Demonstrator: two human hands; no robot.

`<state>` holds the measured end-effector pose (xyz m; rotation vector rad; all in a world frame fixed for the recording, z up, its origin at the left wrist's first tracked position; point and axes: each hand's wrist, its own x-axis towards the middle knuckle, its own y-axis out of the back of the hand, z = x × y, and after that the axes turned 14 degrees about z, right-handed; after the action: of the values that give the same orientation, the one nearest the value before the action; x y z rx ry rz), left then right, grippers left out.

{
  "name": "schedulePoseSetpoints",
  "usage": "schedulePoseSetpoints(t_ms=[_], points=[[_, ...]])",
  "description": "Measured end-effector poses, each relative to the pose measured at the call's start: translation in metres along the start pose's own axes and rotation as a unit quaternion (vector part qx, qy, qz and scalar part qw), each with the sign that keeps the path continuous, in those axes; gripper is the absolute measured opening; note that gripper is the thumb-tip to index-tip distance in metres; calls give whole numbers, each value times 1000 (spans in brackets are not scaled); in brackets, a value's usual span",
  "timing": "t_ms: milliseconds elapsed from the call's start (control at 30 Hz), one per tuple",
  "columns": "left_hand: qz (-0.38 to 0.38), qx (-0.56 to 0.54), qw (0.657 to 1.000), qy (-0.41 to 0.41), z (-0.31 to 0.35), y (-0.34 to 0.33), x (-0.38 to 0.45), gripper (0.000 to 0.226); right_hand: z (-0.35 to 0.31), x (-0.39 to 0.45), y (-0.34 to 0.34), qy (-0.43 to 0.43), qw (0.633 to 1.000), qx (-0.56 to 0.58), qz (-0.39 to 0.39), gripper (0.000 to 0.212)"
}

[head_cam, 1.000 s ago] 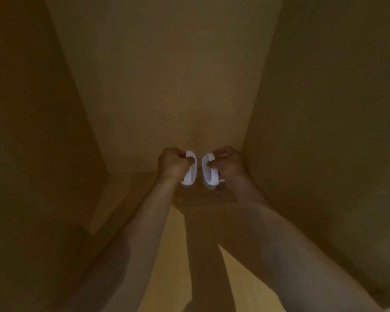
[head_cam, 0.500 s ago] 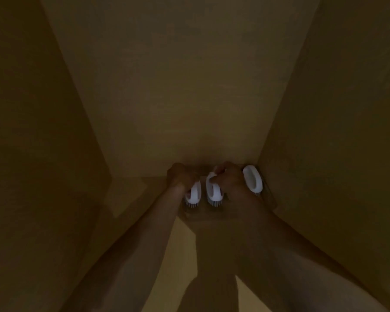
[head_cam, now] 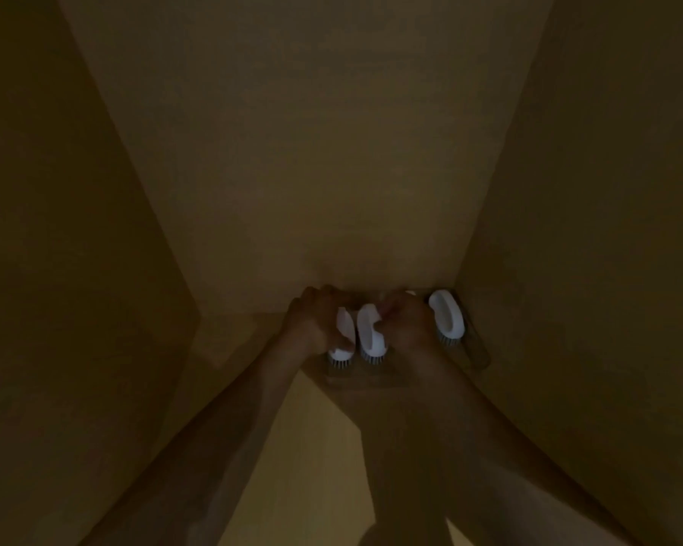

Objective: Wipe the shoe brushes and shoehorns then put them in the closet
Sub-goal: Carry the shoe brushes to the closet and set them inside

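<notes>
I am looking into a dim closet compartment. My left hand [head_cam: 314, 323] grips a white shoe brush [head_cam: 342, 346], bristles down, at the back of the closet floor [head_cam: 316, 447]. Right beside it, my right hand [head_cam: 405, 323] grips a second white shoe brush [head_cam: 369, 338], also bristles down. A third white shoe brush [head_cam: 446, 315] stands free in the back right corner, just right of my right hand. A faint see-through holder seems to lie under the brushes, though the light is too low to be sure. No shoehorns are visible.
The closet's back wall [head_cam: 312, 151] rises directly behind the brushes. The left wall [head_cam: 56, 269] and right wall [head_cam: 608, 250] close the space in. Bare floor lies left of my left hand and toward the front.
Both hands moved deeper and lower into the closet with their brushes, which now sit at floor level by the back wall. The third brush in the corner came into view.
</notes>
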<state>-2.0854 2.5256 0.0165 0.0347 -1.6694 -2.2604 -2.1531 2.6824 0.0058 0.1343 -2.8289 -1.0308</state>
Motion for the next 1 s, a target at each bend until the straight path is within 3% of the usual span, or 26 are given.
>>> schedulePoseSetpoints(t_ms=[67, 133, 200, 267, 533, 733, 1000], points=[[-12, 64, 997, -35, 0, -4, -3, 95, 9, -7, 4, 29, 999, 11, 21, 18], [-11, 81, 996, -37, -1, -7, -3, 90, 22, -16, 6, 44, 999, 13, 30, 7], [-8, 97, 994, -39, -4, -6, 0, 83, 33, -25, 9, 44, 998, 14, 40, 20], [-10, 112, 993, -38, -5, -5, 5, 81, 40, -34, 14, 44, 998, 31, 43, 12], [-24, 144, 989, -16, 1, -7, 23, 75, 52, -47, 30, 68, 994, 82, 35, 24], [-22, 129, 991, -9, 3, -9, 25, 77, 60, -48, 32, 51, 989, 134, 40, 21], [24, 113, 988, -106, 38, -23, 10, 84, 61, -41, 31, 65, 991, 106, 46, 17]])
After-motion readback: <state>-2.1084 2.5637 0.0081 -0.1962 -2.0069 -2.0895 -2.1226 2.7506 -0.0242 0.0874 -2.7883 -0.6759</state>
